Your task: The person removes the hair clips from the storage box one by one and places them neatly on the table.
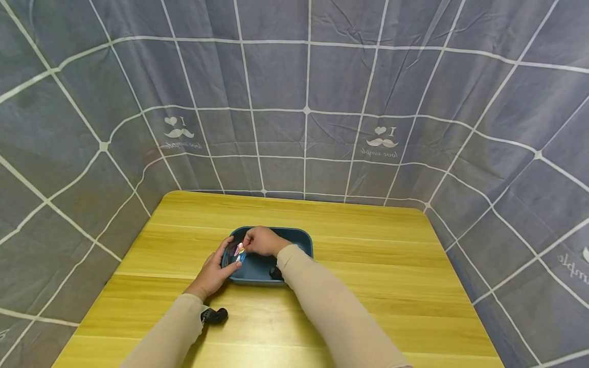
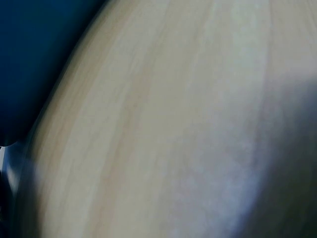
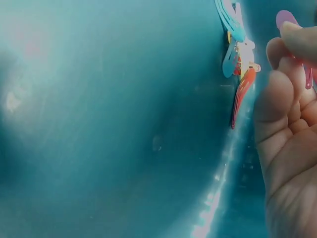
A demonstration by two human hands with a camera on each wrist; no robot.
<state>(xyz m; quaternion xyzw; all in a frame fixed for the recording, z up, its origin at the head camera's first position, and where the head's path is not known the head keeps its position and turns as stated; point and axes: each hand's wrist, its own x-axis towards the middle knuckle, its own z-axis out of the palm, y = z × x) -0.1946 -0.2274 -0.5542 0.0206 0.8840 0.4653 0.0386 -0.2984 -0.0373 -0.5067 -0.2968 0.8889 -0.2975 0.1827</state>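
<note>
Inside a dark blue plastic bin (image 1: 259,273) lie several colourful snap hair clips (image 1: 241,254), gathered at its left end. The right wrist view shows a red clip (image 3: 242,96) and a blue clip (image 3: 229,59) among them. My right hand (image 1: 263,241) is over the bin and pinches a purple-pink hair clip (image 3: 285,19) between thumb and fingertip. At the bin's left end, my left hand (image 1: 214,271) holds the wall, thumb over the rim and fingers along the outside. The left wrist view catches only the bin's side and the table.
The bin stands on a yellow wood-grain table (image 1: 368,276). Grey cloth with white grid lines (image 1: 285,133) hangs behind and on both sides. A black wrist device (image 1: 214,316) is on the left sleeve, and another dark device (image 1: 275,273) is beside the right wrist.
</note>
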